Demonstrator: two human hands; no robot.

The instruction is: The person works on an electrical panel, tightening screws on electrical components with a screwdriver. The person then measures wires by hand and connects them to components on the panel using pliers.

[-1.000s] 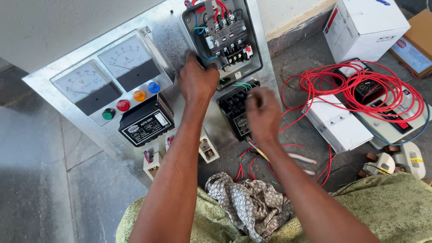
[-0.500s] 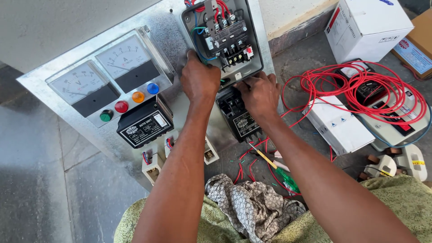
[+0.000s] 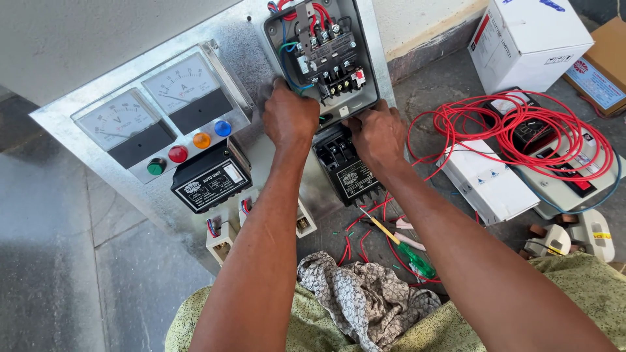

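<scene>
Galvanised sheet-metal panel (image 3: 78,107), tilted, resting on the floor. On it, far left: two white-faced analogue meters with black lower halves (image 3: 156,107); below them, a row of four round indicator lamps, green, red, orange and blue (image 3: 189,146); beneath those, a black rectangular unit with a white label (image 3: 210,184). Below that unit, two small cream connector blocks with short coloured wires (image 3: 220,240). Left hand (image 3: 289,117): fingers curled over the left edge of the open grey metal starter box with black contactor and red, blue and green wiring (image 3: 324,52), gripping it. Right hand (image 3: 376,135): curled against the lower right corner of the same box, covering the top of a black relay block (image 3: 345,173) mounted under it; what the fingers pinch cannot be told. On the floor, between the forearms: patterned grey-and-white cloth (image 3: 365,296), yellow-and-green-handled screwdriver (image 3: 401,248), loose red wire offcuts. Right: coil of red wire (image 3: 521,127) lying over a white cardboard carton (image 3: 489,186) and a cream switch box (image 3: 567,186); large white carton (image 3: 531,42) behind.
</scene>
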